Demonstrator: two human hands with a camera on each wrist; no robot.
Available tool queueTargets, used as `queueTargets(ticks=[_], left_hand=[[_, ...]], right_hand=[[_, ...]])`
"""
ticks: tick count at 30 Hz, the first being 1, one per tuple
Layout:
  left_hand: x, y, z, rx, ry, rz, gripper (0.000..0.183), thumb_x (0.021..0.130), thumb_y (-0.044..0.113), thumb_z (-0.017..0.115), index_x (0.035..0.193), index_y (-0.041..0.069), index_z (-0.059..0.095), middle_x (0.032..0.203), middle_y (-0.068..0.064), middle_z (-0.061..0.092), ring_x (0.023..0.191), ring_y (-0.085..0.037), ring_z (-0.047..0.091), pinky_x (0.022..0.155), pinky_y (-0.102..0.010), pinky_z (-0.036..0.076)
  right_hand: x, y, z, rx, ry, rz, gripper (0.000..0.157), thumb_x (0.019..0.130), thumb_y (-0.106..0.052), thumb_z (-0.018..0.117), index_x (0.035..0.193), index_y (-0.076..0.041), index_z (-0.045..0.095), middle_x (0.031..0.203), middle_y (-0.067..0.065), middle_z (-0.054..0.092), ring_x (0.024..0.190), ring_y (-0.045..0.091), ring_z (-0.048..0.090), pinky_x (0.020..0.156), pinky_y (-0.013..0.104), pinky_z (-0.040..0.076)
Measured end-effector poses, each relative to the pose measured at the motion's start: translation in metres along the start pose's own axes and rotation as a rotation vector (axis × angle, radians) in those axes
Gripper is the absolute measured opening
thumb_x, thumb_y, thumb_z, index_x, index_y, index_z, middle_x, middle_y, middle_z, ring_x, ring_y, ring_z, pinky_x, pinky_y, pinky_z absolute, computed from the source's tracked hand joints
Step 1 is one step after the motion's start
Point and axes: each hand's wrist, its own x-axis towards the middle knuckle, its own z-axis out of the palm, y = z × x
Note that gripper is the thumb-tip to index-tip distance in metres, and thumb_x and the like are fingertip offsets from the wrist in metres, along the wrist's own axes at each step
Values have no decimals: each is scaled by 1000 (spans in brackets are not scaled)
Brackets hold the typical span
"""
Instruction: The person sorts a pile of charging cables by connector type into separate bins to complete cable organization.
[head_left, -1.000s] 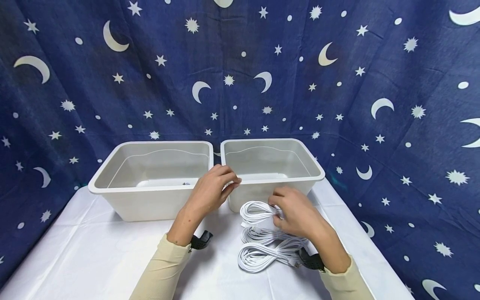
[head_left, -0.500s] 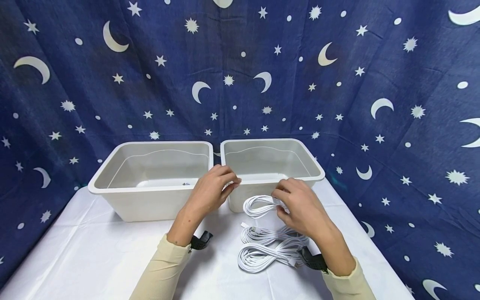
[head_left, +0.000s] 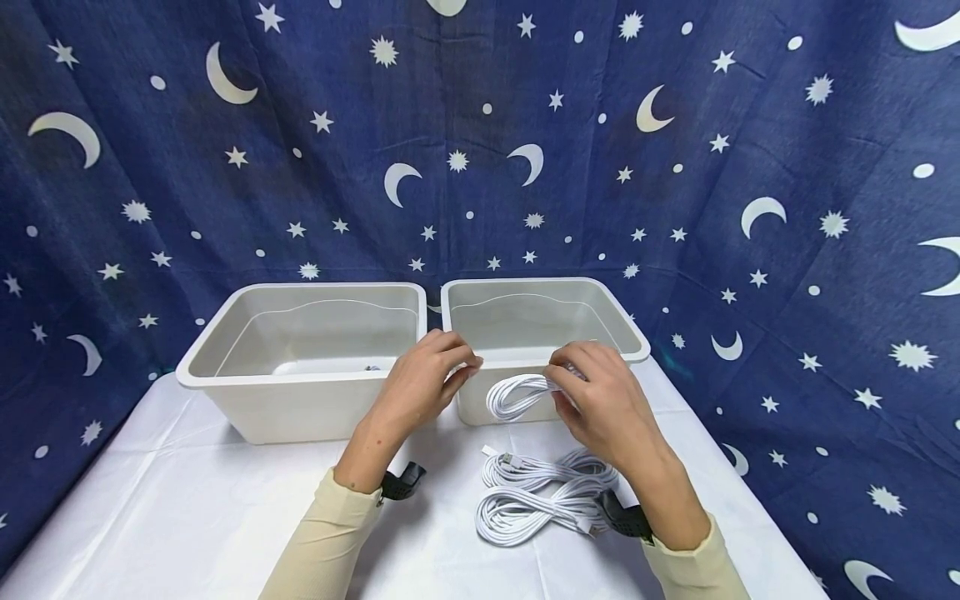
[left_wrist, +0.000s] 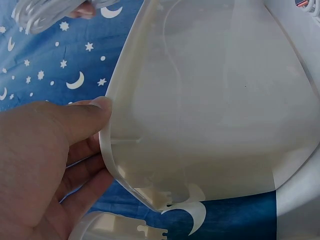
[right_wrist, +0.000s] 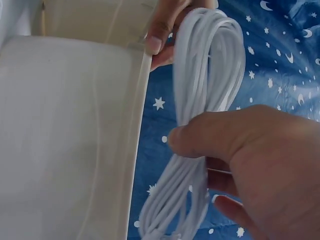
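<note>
My left hand (head_left: pixel 426 377) pinches the front left part of the rim of the right light-grey plastic bin (head_left: pixel 513 364). In the left wrist view its thumb (left_wrist: pixel 95 116) lies on top of the rim with fingers below. My right hand (head_left: pixel 609 402) grips a coiled white cable (head_left: pixel 516 398) by its middle, just in front of the right bin's front wall and off the table. The right wrist view shows the coil's loops (right_wrist: pixel 207 60) sticking out on both sides of the thumb. More coiled white cables (head_left: pixel 513 515) lie bunched on the table below, partly covered by my right wrist.
A second light-grey bin (head_left: pixel 300 408) stands close on the left, with a small dark speck on its floor. White cloth (head_left: pixel 187 517) covers the table. A blue curtain (head_left: pixel 480 225) with moons and stars hangs behind and to the right.
My right hand has lifted the coiled cable off the other cables, upward and toward the right bin. My left hand stays on the rim.
</note>
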Motion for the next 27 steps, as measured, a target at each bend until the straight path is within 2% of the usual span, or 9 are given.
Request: queueTargets(ticks=[3, 10, 14, 21, 27], left_hand=[[0, 0, 0, 3, 0, -1, 7, 99, 13, 77, 101, 19, 80, 102, 6, 70, 99, -16, 63, 87, -34, 55], [0, 1, -1, 1, 3, 7, 8, 98, 11, 78, 102, 18, 80, 102, 6, 70, 99, -17, 63, 87, -35, 55], [0, 0, -1, -1, 4, 9, 8, 98, 11, 78, 102, 18, 80, 102, 6, 70, 100, -17, 63, 87, -35, 55], [0, 0, 0, 3, 8, 13, 8, 97, 11, 79, 101, 18, 80, 102, 6, 70, 99, -16, 63, 87, -34, 55], [0, -1, 1, 8, 12, 13, 7, 97, 13, 79, 100, 19, 80, 101, 6, 69, 99, -16, 62, 86, -34, 54]], right_hand=[[3, 1, 1, -1, 44, 1, 29, 80, 6, 78, 106, -7, 77, 108, 8, 70, 108, 32, 64, 96, 49, 52], [6, 7, 10, -19, 183, -14, 31, 77, 9, 81, 106, -4, 78, 107, 12, 71, 106, 36, 66, 92, 53, 54], [5, 12, 18, -23, 247, -5, 28, 80, 8, 80, 106, -3, 77, 109, 14, 72, 108, 39, 66, 94, 54, 53], [3, 23, 34, -45, 336, 68, 19, 88, 2, 77, 107, -2, 78, 111, 16, 72, 110, 39, 65, 93, 54, 52], [1, 31, 48, -71, 369, 129, 20, 90, -1, 78, 110, -2, 79, 112, 15, 73, 112, 39, 65, 93, 56, 52]])
